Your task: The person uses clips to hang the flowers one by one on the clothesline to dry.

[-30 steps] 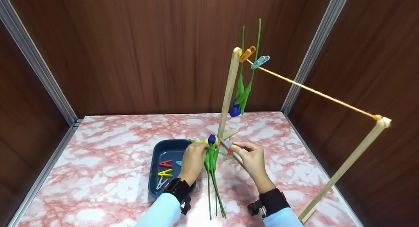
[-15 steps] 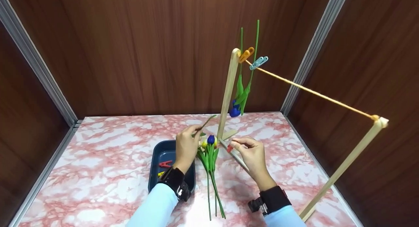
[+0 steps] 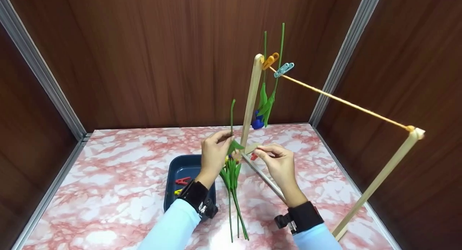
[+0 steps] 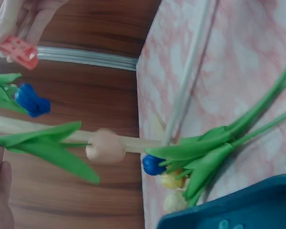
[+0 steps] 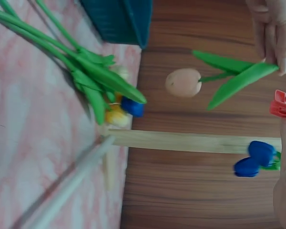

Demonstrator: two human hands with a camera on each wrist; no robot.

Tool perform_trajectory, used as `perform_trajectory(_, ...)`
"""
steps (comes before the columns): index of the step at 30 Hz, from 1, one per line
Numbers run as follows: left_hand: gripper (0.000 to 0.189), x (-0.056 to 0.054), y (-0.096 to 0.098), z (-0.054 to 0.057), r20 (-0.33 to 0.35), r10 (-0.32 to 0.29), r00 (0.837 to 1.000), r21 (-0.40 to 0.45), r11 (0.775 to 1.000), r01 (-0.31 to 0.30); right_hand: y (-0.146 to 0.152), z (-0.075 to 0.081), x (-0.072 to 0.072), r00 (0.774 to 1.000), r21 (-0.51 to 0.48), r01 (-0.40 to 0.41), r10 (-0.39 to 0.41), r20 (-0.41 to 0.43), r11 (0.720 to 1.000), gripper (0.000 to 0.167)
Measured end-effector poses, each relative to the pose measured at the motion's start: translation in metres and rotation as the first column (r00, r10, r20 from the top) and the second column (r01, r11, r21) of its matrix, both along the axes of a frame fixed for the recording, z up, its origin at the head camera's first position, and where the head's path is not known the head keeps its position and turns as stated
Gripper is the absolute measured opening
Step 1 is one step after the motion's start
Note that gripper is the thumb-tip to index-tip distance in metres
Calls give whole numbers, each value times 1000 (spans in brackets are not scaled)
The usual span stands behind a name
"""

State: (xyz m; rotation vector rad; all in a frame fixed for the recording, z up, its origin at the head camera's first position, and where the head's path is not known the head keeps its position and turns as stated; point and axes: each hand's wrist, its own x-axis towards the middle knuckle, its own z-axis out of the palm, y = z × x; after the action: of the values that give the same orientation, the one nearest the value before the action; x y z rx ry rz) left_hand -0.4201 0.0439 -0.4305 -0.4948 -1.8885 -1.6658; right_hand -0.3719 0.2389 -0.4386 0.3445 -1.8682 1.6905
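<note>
My left hand (image 3: 212,155) pinches the green stem of a peach tulip (image 5: 183,82) near its leaves. The tulip hangs bloom down, its stem pointing up past my fingers. Opposite, my right hand (image 3: 281,165) pinches a red clothespin (image 3: 254,156), also plain in the left wrist view, just right of the tulip and apart from it. Below the hands lies a pile of tulips (image 3: 231,179) with blue, yellow and whitish blooms. Two blue tulips (image 3: 257,123) hang upside down from a rope (image 3: 339,97), held by an orange clothespin (image 3: 270,61) and a light blue clothespin (image 3: 284,70).
The rope is strung between two wooden posts (image 3: 252,102) on a stand that reaches toward the right front. A dark blue tray (image 3: 168,192) sits left of the tulip pile, partly under my left forearm. Inside are a red clothespin (image 3: 183,180) and a yellow clothespin (image 3: 178,191).
My left hand has drawn the peach tulip out of the pile and raised it, turning its stem upright. My right hand has stayed nearly in place with the red clothespin.
</note>
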Motion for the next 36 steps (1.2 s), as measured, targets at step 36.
perform_trajectory(36,21,-6,92,107,125,-190,974,32,982,187,10,182,6,839,-95,439,-445,-312,894,16)
